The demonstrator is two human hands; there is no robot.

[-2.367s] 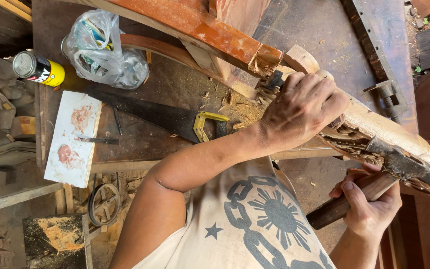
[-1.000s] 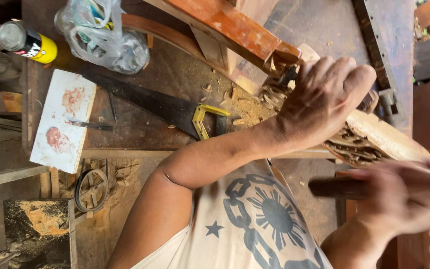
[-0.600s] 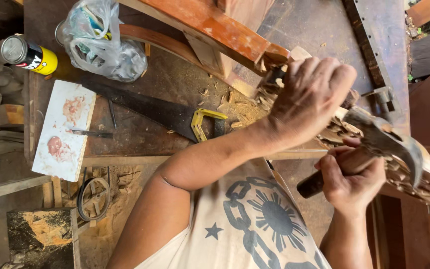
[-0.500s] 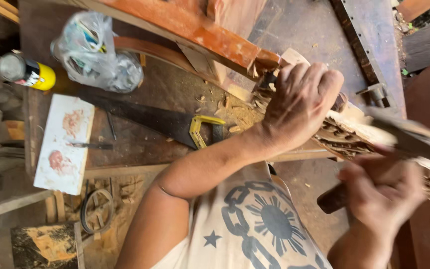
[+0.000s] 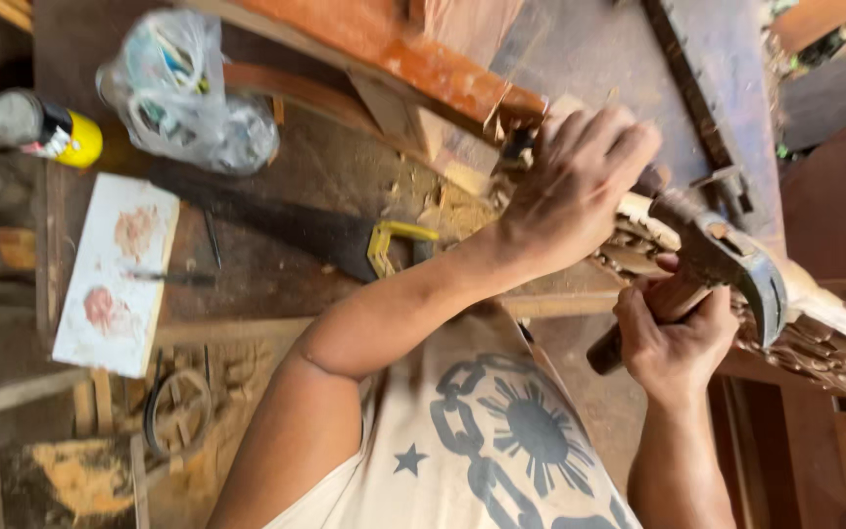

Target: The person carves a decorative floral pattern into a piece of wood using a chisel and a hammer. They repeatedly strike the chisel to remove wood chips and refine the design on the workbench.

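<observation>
Your right hand (image 5: 673, 338) is wrapped tight around the brown wooden handle of a steel claw hammer (image 5: 707, 269), whose long axis runs from your palm up and away to the right, the head lying against the carved pale wooden piece (image 5: 834, 328) with its curved claw pointing down. Your left hand (image 5: 575, 186), just above and left of the hammer head, is curled closed over a small tool at the near end of that carving; what it grips is mostly hidden. Left of that hand, a dark handsaw with a yellow-and-black handle (image 5: 345, 235) lies on the dusty brown worktop (image 5: 276, 284). Farther left sit a clear plastic bag (image 5: 188, 93), a yellow spray can (image 5: 46, 127) and a white paint-stained board (image 5: 115, 274).
</observation>
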